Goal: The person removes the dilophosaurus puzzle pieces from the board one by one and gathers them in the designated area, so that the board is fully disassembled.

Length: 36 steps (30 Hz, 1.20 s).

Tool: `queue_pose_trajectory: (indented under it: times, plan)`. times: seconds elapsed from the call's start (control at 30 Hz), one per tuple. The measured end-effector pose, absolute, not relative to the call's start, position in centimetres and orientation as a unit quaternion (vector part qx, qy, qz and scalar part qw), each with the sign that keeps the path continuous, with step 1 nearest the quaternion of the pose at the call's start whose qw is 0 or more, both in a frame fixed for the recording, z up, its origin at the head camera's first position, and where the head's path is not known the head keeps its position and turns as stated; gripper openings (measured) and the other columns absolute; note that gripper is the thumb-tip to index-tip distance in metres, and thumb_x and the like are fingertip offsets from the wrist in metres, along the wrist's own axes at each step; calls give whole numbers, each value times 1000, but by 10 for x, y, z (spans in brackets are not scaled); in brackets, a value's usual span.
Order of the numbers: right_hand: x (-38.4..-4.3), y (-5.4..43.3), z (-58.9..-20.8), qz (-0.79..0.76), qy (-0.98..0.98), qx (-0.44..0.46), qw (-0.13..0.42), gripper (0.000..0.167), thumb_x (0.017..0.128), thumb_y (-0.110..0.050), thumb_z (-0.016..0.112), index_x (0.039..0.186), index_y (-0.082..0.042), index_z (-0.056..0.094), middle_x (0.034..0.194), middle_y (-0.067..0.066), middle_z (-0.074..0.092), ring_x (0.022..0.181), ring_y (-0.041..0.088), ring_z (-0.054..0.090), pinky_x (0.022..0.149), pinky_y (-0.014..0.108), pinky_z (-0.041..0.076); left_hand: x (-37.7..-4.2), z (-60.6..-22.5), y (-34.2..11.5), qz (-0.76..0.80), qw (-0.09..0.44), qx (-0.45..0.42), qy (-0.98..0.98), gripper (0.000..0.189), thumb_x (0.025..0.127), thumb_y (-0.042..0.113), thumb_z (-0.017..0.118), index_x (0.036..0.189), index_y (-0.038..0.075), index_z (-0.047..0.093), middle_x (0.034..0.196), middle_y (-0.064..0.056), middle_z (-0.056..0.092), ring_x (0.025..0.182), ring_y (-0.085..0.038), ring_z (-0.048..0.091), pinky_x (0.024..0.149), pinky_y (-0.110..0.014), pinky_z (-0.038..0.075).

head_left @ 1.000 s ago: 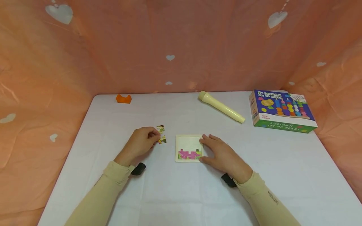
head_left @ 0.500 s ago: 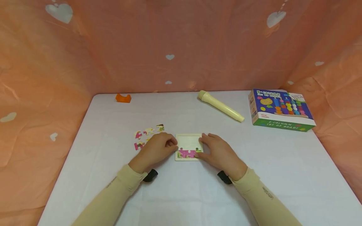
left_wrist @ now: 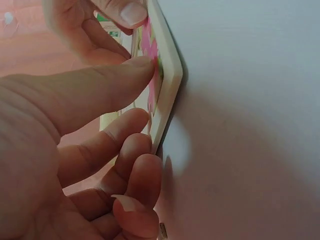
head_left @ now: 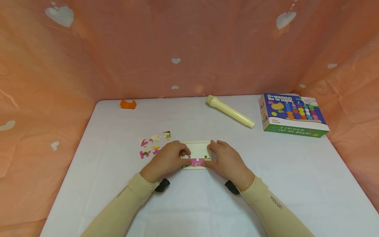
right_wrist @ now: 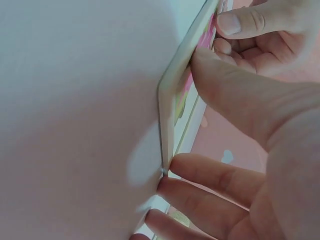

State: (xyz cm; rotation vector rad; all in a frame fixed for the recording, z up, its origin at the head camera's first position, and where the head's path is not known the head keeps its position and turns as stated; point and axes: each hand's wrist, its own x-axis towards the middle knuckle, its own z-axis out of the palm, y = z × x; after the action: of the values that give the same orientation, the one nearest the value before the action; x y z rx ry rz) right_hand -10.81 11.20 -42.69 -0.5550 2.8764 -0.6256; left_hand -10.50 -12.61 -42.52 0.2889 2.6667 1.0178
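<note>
A small square puzzle board (head_left: 193, 143) with a pale wooden rim lies between my hands. A row of joined pink and green puzzle pieces (head_left: 197, 161) fills its near part; behind them its pale base shows. My left hand (head_left: 167, 159) holds the board's left side, thumb on the pieces and fingers curled by the rim. My right hand (head_left: 229, 161) grips the right side, its thumb (right_wrist: 225, 82) on the near edge of the pieces and its fingers along the rim. Several loose puzzle pieces (head_left: 145, 153) lie left of the board, partly covered by my left hand.
A cream tube-shaped handle (head_left: 231, 112) lies behind the board. At the back right stands a bead-set box (head_left: 296, 115). An orange notched block (head_left: 128, 104) sits at the back left. An orange cloth (head_left: 189, 49) with hearts hangs behind the white table (head_left: 189, 210).
My left hand has moved right from the loose pieces to the board's left side, its thumb coming down on the pink pieces. My right hand has stayed on the board, thumb shifting slightly inward.
</note>
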Motion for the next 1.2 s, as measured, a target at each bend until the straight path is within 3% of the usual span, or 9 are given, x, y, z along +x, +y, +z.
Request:
queue_pose_trajectory:
  times: [0.53,1.2]
  plan:
    - [-107,111,-430,-197,960,-190,59,60,86,-38,93,131,-4,71,143,23,68,142,41,60,109,60,54,-101,-430,-126,387,152,88,905,20,85,20,93,98,16,78,95,-2,65,88,-18,57,82,-34,49]
    - [-106,112,-429,-202,959,-189,55,61,86,-38,93,131,-5,71,152,24,62,143,41,59,110,59,54,-106,-431,-130,409,150,114,893,22,86,19,93,100,14,76,87,5,70,79,-13,60,75,-28,50]
